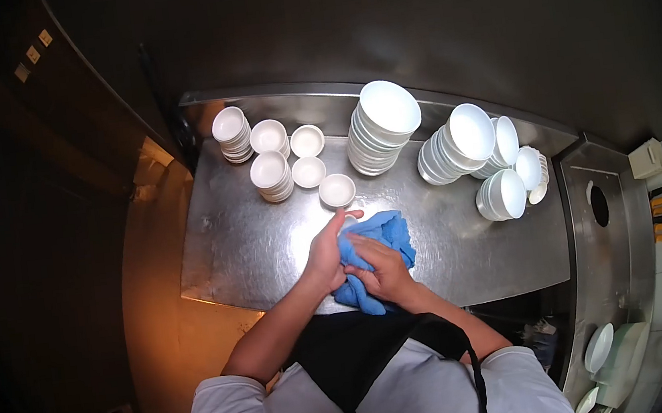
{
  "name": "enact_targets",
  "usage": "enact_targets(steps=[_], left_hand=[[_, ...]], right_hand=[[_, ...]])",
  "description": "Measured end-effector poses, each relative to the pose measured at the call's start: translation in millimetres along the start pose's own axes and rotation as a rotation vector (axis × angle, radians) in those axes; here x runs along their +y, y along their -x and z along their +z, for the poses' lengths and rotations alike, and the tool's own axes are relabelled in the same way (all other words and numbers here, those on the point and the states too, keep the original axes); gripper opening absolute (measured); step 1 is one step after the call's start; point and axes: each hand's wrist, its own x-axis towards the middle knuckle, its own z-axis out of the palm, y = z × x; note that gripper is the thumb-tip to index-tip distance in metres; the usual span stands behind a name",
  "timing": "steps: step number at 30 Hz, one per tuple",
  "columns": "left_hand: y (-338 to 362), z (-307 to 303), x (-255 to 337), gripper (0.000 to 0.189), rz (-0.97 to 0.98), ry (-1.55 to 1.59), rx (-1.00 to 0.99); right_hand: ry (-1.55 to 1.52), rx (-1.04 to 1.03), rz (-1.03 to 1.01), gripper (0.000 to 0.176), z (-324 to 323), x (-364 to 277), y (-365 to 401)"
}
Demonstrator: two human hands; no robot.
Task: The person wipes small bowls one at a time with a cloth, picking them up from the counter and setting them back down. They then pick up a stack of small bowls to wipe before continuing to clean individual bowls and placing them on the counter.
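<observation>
My left hand (325, 254) is wrapped round a small white bowl (348, 222), of which only a bit of rim shows. A blue cloth (390, 231) covers most of that bowl and hangs down between my wrists. Pressed against the cloth, my right hand (383, 268) has its fingers curled into the folds. Just beyond my fingertips a small white bowl (337, 191) sits upright on the steel table (231, 253). Two more single small bowls, one a white bowl (309, 172), stand behind it.
Small bowls are stacked at the back left, including a front stack (271, 172). Larger white bowls rise in a tall stack (383, 124), with several more stacks to the right. A steel sink counter (595, 259) adjoins the table's right edge. A dark wall stands behind.
</observation>
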Motion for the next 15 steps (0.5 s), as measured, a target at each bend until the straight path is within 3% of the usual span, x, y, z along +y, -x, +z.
enact_targets(steps=[2, 3, 6, 7, 10, 11, 15], left_hand=[[-4.5, -11.4, 0.7, 0.051, -0.160, 0.134, -0.007], [-4.5, -19.8, 2.1, 0.057, -0.194, 0.055, -0.044], [-9.7, -22.5, -2.1, 0.057, -0.211, 0.181, -0.044], [-5.5, -15.1, -2.3, 0.057, -0.185, 0.193, -0.116], [3.0, -3.4, 10.7, 0.057, -0.230, 0.112, 0.016], [5.8, -5.7, 16.0, 0.056, -0.258, 0.121, -0.023], [8.6, -10.6, 4.3, 0.056, -0.243, 0.013, 0.037]], right_hand=[[-0.064, -0.207, -0.099, 0.035, -14.7, 9.6, -1.3], [-0.047, -0.188, 0.079, 0.035, -19.1, 7.3, 2.3], [-0.278, 0.384, 0.407, 0.041, -10.2, 4.7, -4.7], [-0.103, 0.301, 0.312, 0.054, -8.1, 6.0, -3.5], [0.299, -0.128, -0.193, 0.071, 4.4, -3.5, -2.3], [0.256, -0.274, -0.141, 0.075, 4.6, 3.7, 6.2], [0.336, -0.202, -0.187, 0.059, 12.9, 24.2, 26.8]])
